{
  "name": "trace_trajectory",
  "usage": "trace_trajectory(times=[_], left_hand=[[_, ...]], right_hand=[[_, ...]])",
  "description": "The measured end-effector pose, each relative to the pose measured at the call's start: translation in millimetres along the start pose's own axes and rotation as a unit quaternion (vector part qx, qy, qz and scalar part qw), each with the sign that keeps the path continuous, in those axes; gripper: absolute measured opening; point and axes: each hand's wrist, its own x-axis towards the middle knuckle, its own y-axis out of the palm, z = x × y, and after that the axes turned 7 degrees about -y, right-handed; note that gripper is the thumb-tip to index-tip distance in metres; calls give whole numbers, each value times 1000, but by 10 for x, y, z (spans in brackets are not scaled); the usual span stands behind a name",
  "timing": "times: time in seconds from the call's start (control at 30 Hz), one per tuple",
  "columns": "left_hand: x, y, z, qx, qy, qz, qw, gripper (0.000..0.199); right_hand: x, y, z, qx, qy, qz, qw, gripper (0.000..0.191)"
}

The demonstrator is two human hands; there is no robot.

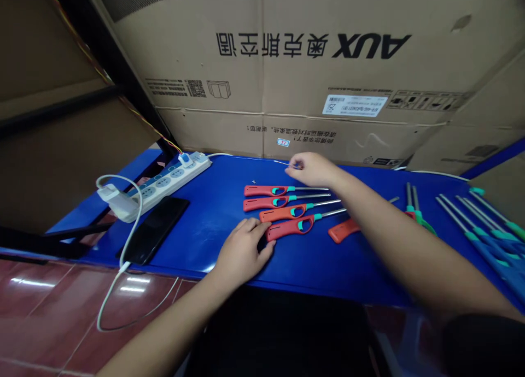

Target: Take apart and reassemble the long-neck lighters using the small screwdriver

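Observation:
Four long-nosed lighters lie in a fanned row on the blue table, their metal tubes toward the right. My left hand point(243, 248) has its thumb and forefinger around the handle end of the nearest red lighter point(283, 230). An orange lighter point(303, 210) is just beyond it, with two more red lighters behind, the farthest one point(260, 190) among them. Over the back of the table, my right hand point(314, 170) pinches a thin, pointed stick-like piece point(283, 163); its kind cannot be made out. Another orange lighter point(342, 230) is partly hidden under my right forearm.
Blue lighters point(492, 246) lie in a group at the right. A white power strip point(176, 175) with a plugged-in charger point(118, 202) and a black phone point(156, 229) are at the left. A tiny pale piece point(253, 181) lies near the lighters. Cardboard point(287, 93) stands behind.

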Motion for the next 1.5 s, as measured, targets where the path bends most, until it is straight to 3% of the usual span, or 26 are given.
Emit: trace_trajectory(times=[0.1,0.2,0.27,0.33,0.43,0.53,0.63,0.73,0.83,0.93,1.0,1.1,1.23,1.4,1.5], left_hand=[[36,-15,-28,33,-5,-4,999,36],[78,-71,-118,88,-16,11,996,37],[130,-148,-218,121,-19,21,992,40],[238,-241,-338,126,5,26,992,43],[538,-330,-493,71,99,64,991,45],[902,-298,-528,-3,199,122,972,34],[1111,-198,-439,-98,221,114,964,29],[1075,-107,-355,-216,246,112,938,54],[947,-64,-347,-297,204,48,931,78],[903,-59,-343,-312,144,-62,937,58],[921,-64,-317,-301,124,-102,940,46],[951,-63,-274,-332,96,-114,931,42],[933,-44,-263,-366,79,-120,919,42],[918,-34,-260,-336,93,-135,927,42],[924,-37,-251,-318,92,-143,933,41]], right_hand=[[-749,-268,-447,-5,-8,21,1000,23],[-1437,-350,-783,-9,-35,119,992,33],[-1722,-307,-875,-43,-8,148,988,40],[-1834,-221,-877,-80,12,152,985,48],[-1771,-105,-812,-120,-6,152,981,53],[-1639,-110,-731,-132,-33,151,979,39],[-1541,-248,-589,-121,-49,116,985,29],[-1397,-391,-342,-125,-65,36,989,31],[-1175,-388,-61,-183,-82,-13,980,33],[-1014,-249,94,-202,-108,-46,972,28],[-998,-153,72,-152,-132,-87,976,38],[-1067,-92,-109,-27,-158,-154,975,55],[-1136,-125,-311,30,-215,-246,945,20],[-1175,-141,-193,3,-241,-332,912,25],[-1221,-136,-99,10,-241,-343,908,24]])
